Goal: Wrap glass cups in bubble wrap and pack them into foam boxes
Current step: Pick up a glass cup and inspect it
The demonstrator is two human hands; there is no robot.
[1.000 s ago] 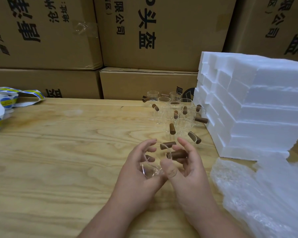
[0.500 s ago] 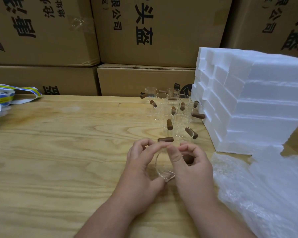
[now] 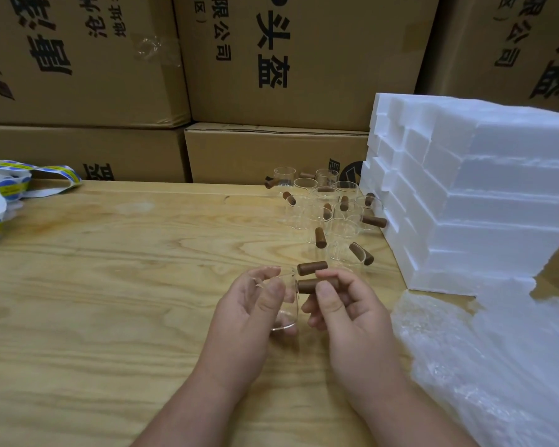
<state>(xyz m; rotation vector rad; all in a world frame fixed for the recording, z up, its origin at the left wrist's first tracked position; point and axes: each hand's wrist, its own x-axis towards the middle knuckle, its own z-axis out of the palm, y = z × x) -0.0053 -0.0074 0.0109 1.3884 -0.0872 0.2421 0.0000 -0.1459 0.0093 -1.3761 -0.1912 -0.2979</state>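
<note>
You hold one small clear glass cup with a brown wooden side handle (image 3: 283, 304) just above the pale wooden surface (image 3: 110, 285), near its front edge. Your left hand (image 3: 249, 321) curls its thumb and fingers round the glass body, while your right hand (image 3: 346, 314) pinches the wooden handle between thumb and fingertips. A second brown handle shows just behind your fingers; it seems to belong to another cup standing there.

Judge this cup light and stiff, but thin-walled and smooth, so it will likely slip under a loose hold and crack if knocked. The wooden handle gives the surest purchase; steady the body lightly rather than squeezing the rim.

The cluster of matching clear cups (image 3: 329, 214) stands behind your hands, close against the stack of white foam boxes (image 3: 481, 195) to your right. The crumpled sheet of clear bubble wrap (image 3: 484, 366) lies on the surface just beside your right forearm, so the cup is not yet wrapped. Brown cardboard cartons (image 3: 271, 59) line the back, and a strip of blue-and-yellow stickers (image 3: 20, 179) lies far left.
</note>
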